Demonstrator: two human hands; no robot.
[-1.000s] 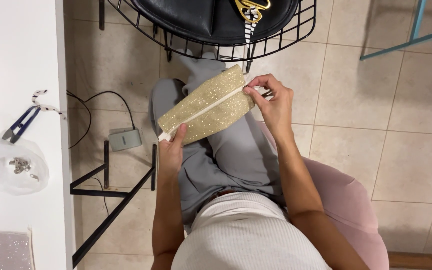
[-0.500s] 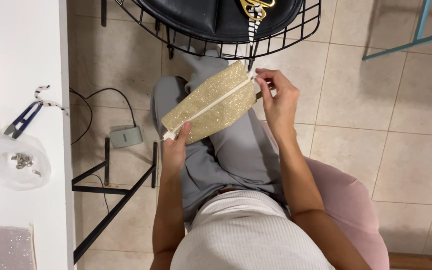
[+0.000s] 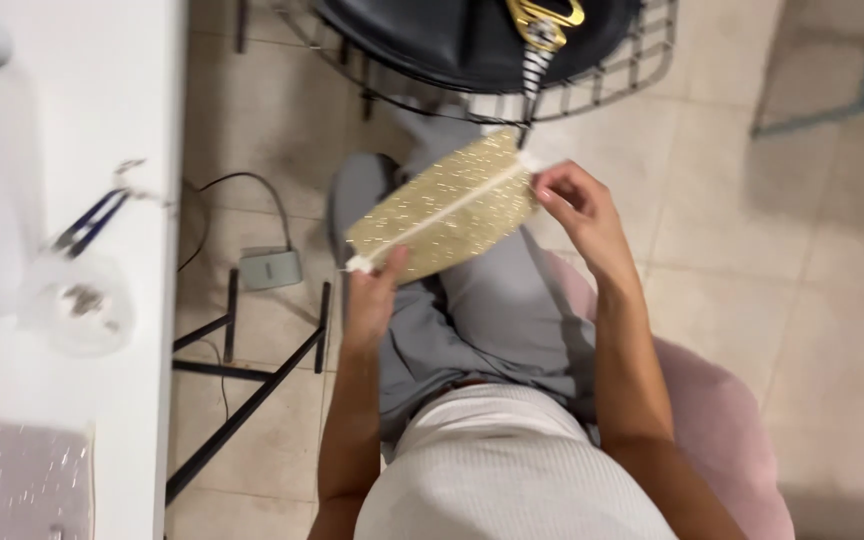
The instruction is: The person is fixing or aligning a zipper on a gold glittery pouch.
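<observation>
Glittery gold oval pouch (image 3: pixel 447 210), white zipper, both hands pinching opposite ends, grey trousers (image 3: pixel 482 320)

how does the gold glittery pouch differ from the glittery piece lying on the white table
The gold pouch is held up over the lap between the left hand and right hand; the glittery sheet lies flat on the white table, untouched. The pouch is warm gold with a white zipper strip; the sheet looks greyish-lilac, no zipper visible. Both sparkle.
</observation>
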